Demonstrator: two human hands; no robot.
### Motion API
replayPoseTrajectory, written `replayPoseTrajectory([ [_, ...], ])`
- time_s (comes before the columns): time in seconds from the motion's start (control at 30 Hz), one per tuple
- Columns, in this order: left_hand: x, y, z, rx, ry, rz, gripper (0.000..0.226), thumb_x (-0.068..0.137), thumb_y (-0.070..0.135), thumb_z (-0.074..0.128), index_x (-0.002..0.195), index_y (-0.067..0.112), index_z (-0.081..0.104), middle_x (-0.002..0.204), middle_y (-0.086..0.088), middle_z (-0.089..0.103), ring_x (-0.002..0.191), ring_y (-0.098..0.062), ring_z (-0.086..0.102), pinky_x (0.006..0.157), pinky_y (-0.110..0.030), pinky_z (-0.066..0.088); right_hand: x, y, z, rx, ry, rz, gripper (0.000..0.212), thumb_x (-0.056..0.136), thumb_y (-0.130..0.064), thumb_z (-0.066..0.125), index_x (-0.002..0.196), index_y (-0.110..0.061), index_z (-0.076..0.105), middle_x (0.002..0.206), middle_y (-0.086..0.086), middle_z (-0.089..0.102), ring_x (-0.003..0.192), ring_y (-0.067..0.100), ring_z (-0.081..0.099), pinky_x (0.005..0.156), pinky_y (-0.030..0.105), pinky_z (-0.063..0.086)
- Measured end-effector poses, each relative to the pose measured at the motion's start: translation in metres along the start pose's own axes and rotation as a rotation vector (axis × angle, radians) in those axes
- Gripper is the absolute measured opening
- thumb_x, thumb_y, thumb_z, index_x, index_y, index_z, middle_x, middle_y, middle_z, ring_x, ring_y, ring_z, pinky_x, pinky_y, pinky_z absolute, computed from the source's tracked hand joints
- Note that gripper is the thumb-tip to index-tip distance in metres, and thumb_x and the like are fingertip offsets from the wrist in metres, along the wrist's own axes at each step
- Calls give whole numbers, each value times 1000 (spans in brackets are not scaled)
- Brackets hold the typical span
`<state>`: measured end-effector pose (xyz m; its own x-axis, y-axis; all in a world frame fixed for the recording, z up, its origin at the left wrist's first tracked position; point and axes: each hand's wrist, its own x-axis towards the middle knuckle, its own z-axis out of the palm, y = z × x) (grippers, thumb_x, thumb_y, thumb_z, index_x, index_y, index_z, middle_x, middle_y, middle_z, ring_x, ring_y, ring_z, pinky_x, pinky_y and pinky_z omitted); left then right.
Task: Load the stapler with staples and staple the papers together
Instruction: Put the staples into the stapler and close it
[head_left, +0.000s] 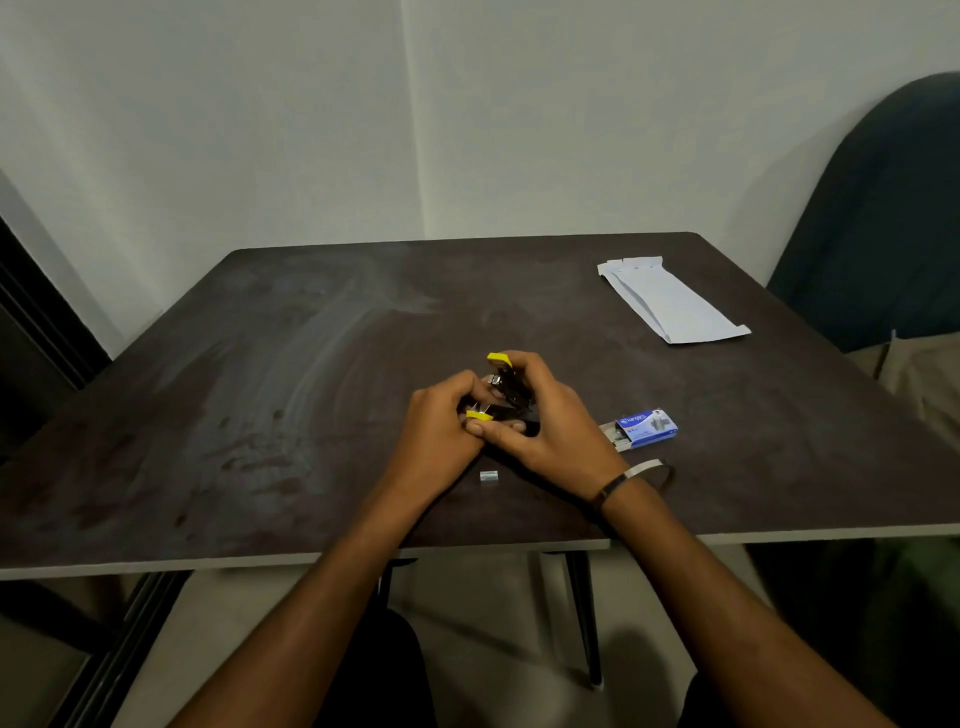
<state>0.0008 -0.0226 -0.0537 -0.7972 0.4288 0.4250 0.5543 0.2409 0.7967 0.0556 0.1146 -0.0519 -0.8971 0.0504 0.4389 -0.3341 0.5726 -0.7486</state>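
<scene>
Both hands grip a small black and yellow stapler (506, 395) just above the table (260, 389), w/ fingers closed around it: left hand (441, 431) pinches the near end, where a yellow tab sticks out, & right hand (545, 426) wraps the body from the right, its fingers curled over the top near the far yellow tip. The stapler looks hinged open, top arm raised & tilted away, though the fingers hide most of the channel, so can't tell if staples are already seated. Nearest the viewer, a short loose strip of staples (489, 474) lies on the table just below the hands, apart from them. To the right, near the right wrist, sits a blue staple box (644, 428) w/ its tray slid partly out on the left side. Further back, at the far right corner, a stack of folded white papers (670, 301) lies flat, well apart from the hands & not yet stapled. Risks, as a judgement: the spring pusher could snap fwd onto a fingertip if the left pinch slips; the strip could break or jam if fed in crooked; the loose strip sits close to the table's near edge & a forearm could brush it off; the open tray could spill if the wrist nudges it.
</scene>
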Motion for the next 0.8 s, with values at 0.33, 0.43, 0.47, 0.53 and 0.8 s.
replayPoseTrajectory([
  [0.33,1,-6,0,-2,25,-64,28,70,4,72,57,16,50,44,11,42,46,-1,33,46,-14,28,2,3,2,-116,71,-75,35,90,-35,60,120,-22,52,109,-6,65,99,10,63,85,34,52],
  [0.43,1,-4,-1,12,-25,-52,27,71,1,70,58,17,53,45,12,44,46,0,37,47,-10,29,1,3,4,-144,45,-89,34,90,-34,60,120,-18,54,112,-5,65,102,10,62,88,30,50],
  [0.47,2,-4,-1,3,-38,-52,24,71,1,70,60,17,56,46,12,45,46,1,38,47,-10,30,2,3,4,-148,40,-94,33,90,-31,60,120,-17,55,112,-4,65,102,10,62,88,29,50],
  [0.53,3,-5,-2,-38,-39,-63,9,73,3,71,70,7,64,49,11,43,46,0,36,48,-12,32,2,2,4,-152,45,-99,29,91,-26,60,118,-14,57,111,-1,66,101,12,62,88,28,49],
  [0.8,5,-7,-1,-118,-48,-95,25,71,14,80,69,2,57,55,2,50,52,-7,37,50,-24,33,2,1,1,-85,29,-52,39,88,-28,66,123,-16,55,114,-4,64,103,4,60,88,15,46],
])
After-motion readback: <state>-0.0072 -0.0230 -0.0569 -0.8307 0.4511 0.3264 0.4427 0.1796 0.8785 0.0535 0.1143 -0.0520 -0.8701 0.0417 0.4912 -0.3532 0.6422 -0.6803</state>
